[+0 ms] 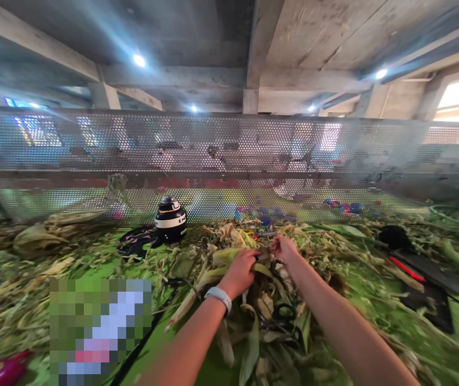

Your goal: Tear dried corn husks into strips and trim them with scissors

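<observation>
My left hand (pixel 241 272), with a light band on its wrist, curls its fingers over a pale green corn husk (pixel 229 255) in the middle of a heap. Just to its right, my right hand (pixel 284 249) is closed in a pinch; what lies between its fingers is too small and blurred to make out. Dry and green husk strips (pixel 249 343) spread below both hands. Black-handled scissors (pixel 284 312) lie among the husks under my right forearm. Beyond the hands, a thin metallic tool (pixel 267 235) rests on the heap.
A black bottle with a white band (pixel 171 227) stands on the green tabletop (pixel 93 271) at the left. A perforated metal screen (pixel 229 145) crosses behind, with people beyond it. Black items with a red strip (pixel 408 269) lie right; a magenta object (pixel 6 369) lies lower left.
</observation>
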Demonstrator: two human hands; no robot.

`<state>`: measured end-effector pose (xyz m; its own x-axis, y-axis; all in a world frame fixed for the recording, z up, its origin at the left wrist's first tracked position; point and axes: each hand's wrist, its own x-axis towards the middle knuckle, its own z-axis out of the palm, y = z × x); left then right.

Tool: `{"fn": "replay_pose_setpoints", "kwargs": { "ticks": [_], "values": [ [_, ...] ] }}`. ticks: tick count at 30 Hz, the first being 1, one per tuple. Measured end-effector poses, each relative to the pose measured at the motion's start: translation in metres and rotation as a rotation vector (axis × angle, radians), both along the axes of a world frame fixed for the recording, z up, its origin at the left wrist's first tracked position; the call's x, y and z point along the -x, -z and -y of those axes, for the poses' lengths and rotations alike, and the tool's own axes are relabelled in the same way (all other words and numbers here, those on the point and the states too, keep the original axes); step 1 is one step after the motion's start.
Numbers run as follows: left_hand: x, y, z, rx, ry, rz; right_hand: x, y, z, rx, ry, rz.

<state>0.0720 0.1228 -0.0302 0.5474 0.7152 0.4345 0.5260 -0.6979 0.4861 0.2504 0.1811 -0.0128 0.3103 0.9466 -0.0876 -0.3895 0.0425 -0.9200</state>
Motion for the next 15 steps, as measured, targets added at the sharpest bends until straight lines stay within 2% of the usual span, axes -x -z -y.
{"fn": "replay_pose_setpoints", "kwargs": {
  "ticks": [3,5,7,9,11,12,13,15],
  "values": [
    [0.0,0.001,-0.003,0.058,-0.009,0.079,-0.018,-0.015,0.011,0.027,0.062,-0.046],
    [-0.001,-0.002,-0.005,0.151,-0.01,0.162,-0.027,-0.026,0.021,0.03,0.079,-0.053],
    [-0.001,-0.011,-0.007,0.314,-0.025,0.308,-0.029,-0.038,0.033,0.027,0.057,-0.039],
    [0.0,-0.023,-0.005,0.554,-0.023,0.507,-0.024,-0.05,0.048,0.025,0.003,-0.013],
    [0.003,-0.039,0.001,0.748,-0.096,0.792,-0.013,-0.063,0.066,0.011,-0.09,0.016],
    [0.005,-0.046,0.006,0.775,-0.124,0.874,-0.005,-0.069,0.076,-0.003,-0.156,0.031],
    [0.007,-0.052,0.012,0.784,-0.134,0.934,0.003,-0.075,0.088,-0.039,-0.287,0.068],
    [0.01,-0.059,0.028,0.968,-0.092,1.095,0.022,-0.082,0.114,-0.098,-0.501,0.154]
  ]
}}
